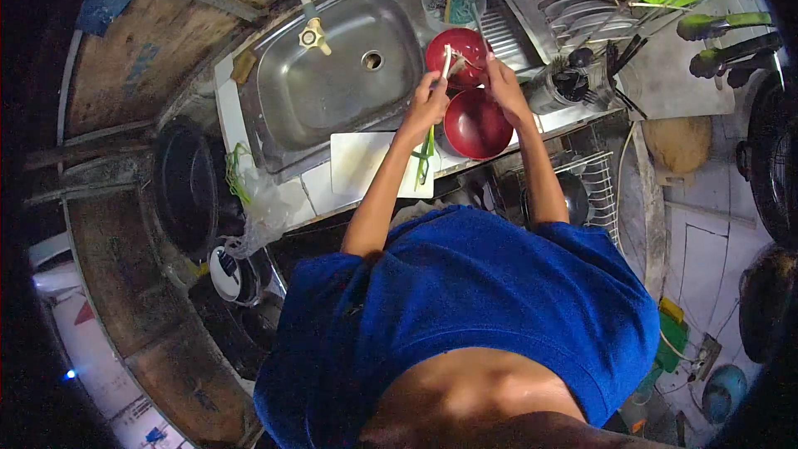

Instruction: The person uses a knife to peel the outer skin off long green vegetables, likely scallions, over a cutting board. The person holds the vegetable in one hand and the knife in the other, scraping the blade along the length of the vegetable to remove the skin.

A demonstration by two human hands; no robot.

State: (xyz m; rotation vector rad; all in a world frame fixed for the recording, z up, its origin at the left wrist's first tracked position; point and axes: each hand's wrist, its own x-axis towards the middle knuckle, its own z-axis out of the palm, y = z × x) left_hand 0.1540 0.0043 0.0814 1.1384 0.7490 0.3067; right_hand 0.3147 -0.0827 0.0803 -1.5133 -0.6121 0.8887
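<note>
Above the far red bowl (436,50), my left hand (430,103) grips a spring onion (447,59). Its white end points away from me, and its green leaves (426,159) hang below the hand over a white cutting board (365,165). My right hand (508,90) is closed on what looks like a knife (479,22), its thin blade pointing away over the bowl's right side. Pale scraps (459,63) show at the far bowl. Close in front of it stands a second red bowl (479,128), between my forearms.
Left of the bowls is a steel sink (336,81) with a faucet (312,34). A clear tub holding a sponge (460,6) stands behind the bowls. Cutlery holders (555,87) and a rack of plates (576,15) are at right. Green stalks (237,174) and a plastic bag (265,199) lie at left.
</note>
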